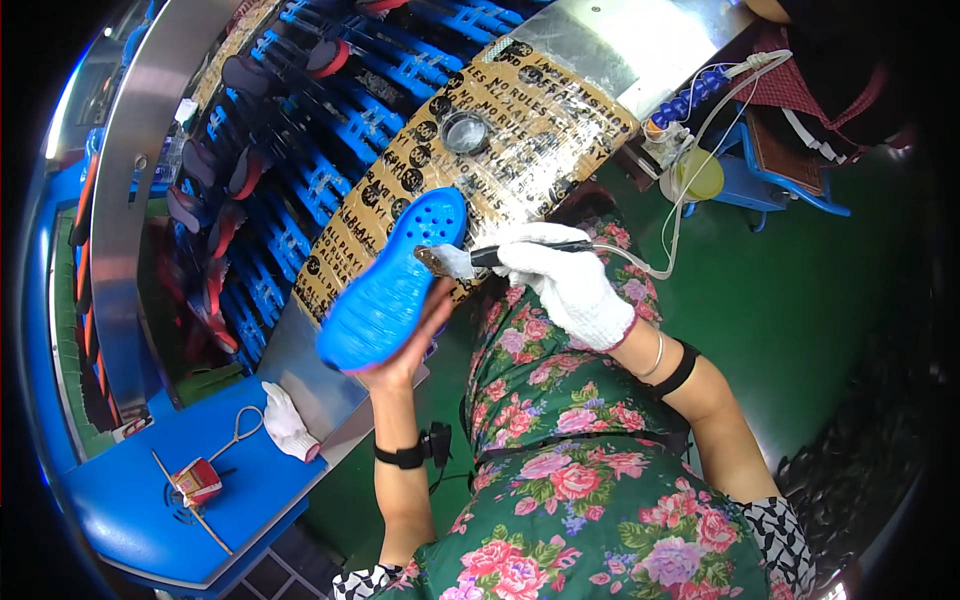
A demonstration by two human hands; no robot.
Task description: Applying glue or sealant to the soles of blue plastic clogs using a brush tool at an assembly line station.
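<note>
My bare left hand (405, 362) grips a blue shoe-shaped piece (385, 290) from below, near its wider end. The piece has several round holes at its far end and a glossy, ridged surface. In my right hand (570, 280), in a white knit glove, is a black-handled brush (488, 256) with a thin clear tube running from its handle end. The brush's pale, brown-stained bristles (440, 262) lie against the piece beside the holes. Parts of my left fingers are hidden beneath the piece.
A small round dish (464, 132) sits on the printed, tape-covered cardboard (400, 185). Beyond are blue racks (345, 125) carrying dark shoe parts with red edges. A white glove (289, 420) and a red box (196, 482) lie on the blue surface at left; a yellow-green cup (700, 174) stands right.
</note>
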